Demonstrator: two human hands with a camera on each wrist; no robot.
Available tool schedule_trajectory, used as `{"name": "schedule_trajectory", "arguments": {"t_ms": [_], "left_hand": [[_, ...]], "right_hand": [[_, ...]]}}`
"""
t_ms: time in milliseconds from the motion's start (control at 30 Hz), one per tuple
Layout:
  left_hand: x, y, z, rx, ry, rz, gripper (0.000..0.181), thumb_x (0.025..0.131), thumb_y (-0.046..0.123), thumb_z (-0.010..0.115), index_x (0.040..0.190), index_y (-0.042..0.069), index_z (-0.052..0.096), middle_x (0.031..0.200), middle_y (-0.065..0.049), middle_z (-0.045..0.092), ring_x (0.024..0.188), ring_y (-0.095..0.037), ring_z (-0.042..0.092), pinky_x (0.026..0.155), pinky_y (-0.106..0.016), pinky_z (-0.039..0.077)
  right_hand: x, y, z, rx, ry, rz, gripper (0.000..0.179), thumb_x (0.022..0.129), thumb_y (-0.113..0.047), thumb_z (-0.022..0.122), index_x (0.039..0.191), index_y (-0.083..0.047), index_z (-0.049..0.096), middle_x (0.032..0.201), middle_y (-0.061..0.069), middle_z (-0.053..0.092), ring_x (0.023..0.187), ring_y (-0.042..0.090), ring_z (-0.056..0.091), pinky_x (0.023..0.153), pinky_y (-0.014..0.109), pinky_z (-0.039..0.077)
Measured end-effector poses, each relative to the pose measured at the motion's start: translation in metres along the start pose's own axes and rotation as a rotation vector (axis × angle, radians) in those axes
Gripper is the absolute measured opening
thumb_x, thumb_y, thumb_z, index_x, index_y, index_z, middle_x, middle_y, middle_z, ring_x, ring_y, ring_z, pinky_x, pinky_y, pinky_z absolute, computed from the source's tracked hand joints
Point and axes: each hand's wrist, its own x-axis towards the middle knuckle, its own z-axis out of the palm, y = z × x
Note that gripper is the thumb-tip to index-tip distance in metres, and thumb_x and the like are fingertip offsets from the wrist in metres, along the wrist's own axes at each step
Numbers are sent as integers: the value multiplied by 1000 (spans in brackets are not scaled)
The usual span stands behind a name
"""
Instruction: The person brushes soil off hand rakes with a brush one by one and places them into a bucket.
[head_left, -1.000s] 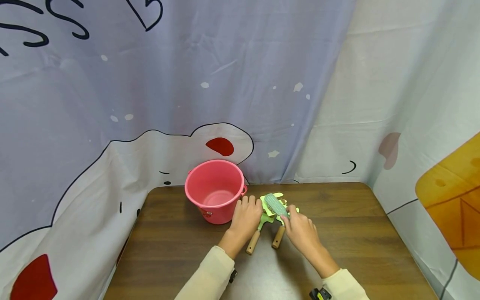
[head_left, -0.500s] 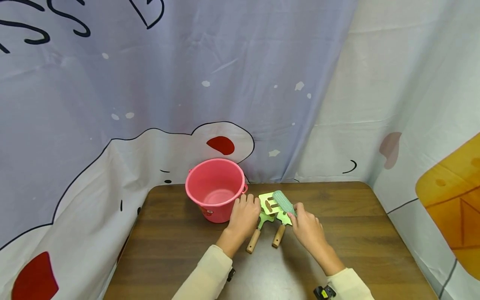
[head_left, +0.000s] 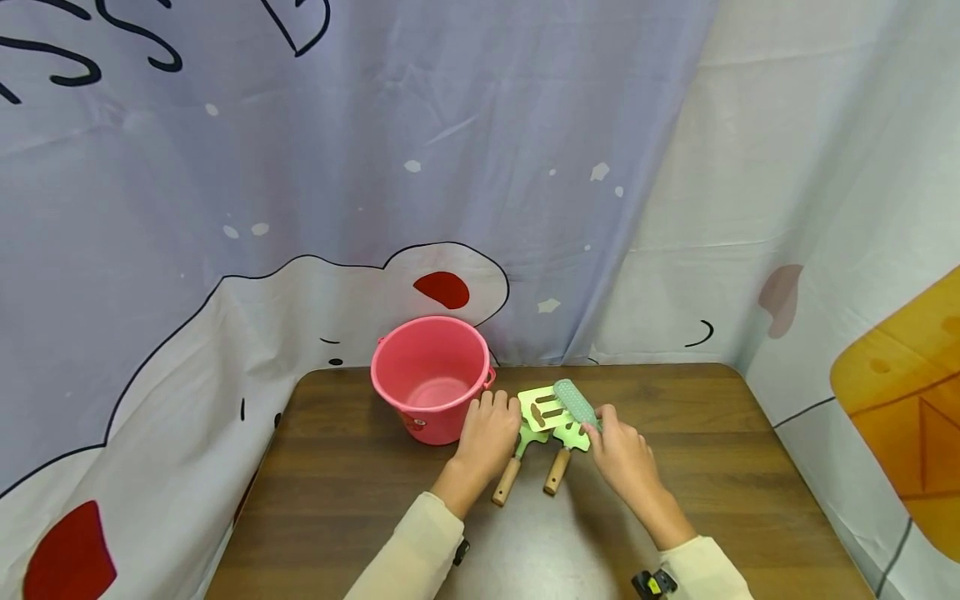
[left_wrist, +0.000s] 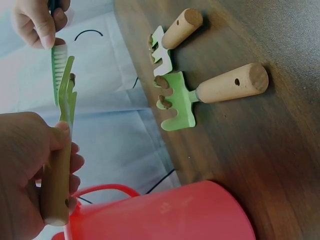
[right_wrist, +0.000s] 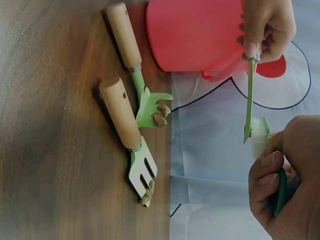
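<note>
Head view hid the wooden grip under the left hand (head_left: 487, 429); left wrist view showed it, part of a yellow-green slotted spatula-like tool (head_left: 547, 406) held above the brown wood table (head_left: 345, 492). Brush bristles, pale and upright, showed only from the wrists. Only the head view looked into the round pink plastic bucket (head_left: 442, 425), just beside the left hand.

Left fingers curled round the wooden grip. Right hand (head_left: 624, 454) closed about an oval mint-green brush (head_left: 576, 402), bristles facing the slotted tool's far end; contact could not be told.

Below, on the table: green three-pronged rake (right_wrist: 136, 75) and pale-green flat fork (right_wrist: 131, 135), both wooden-handled, brown clumps at the prongs.

Against one second earlier: brush shifted rightward, from mid-tool to its edge; left hand nearly unmoved.
</note>
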Motion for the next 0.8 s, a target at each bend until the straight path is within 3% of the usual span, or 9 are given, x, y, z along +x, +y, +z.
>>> {"name": "schedule_trajectory", "arguments": {"t_ms": [200, 467, 600, 800], "left_hand": [[-1, -1, -1, -13, 17, -3, 4, 92, 14, 65, 89, 14, 62, 87, -4, 61, 83, -23, 60, 65, -34, 45], [-2, -4, 1, -36, -15, 1, 2, 90, 12, 64, 91, 14, 63, 89, -5, 61, 84, -24, 60, 66, -34, 47], [-3, -4, 2, -41, -8, -1, 10, 87, 16, 71, 91, 13, 62, 88, -5, 61, 83, -24, 60, 66, -34, 47], [-4, -5, 3, -37, -1, -7, 11, 86, 16, 72, 90, 13, 62, 88, -5, 61, 83, -24, 60, 66, -34, 47]], "right_hand": [[3, 8, -2, 5, 4, 30, 30, 104, -29, 60, 122, -5, 57, 98, 26, 74, 87, 51, 71, 60, 60, 51], [5, 19, -5, -1, -9, 53, 32, 104, -29, 59, 123, -4, 56, 100, 28, 74, 87, 53, 70, 59, 59, 50], [4, 22, -9, 1, -6, 70, 32, 105, -29, 59, 124, -4, 56, 100, 28, 74, 88, 54, 70, 59, 59, 50], [1, 16, -12, 16, -5, 37, 33, 105, -28, 59, 125, -3, 57, 99, 26, 74, 86, 49, 72, 59, 57, 52]]}}
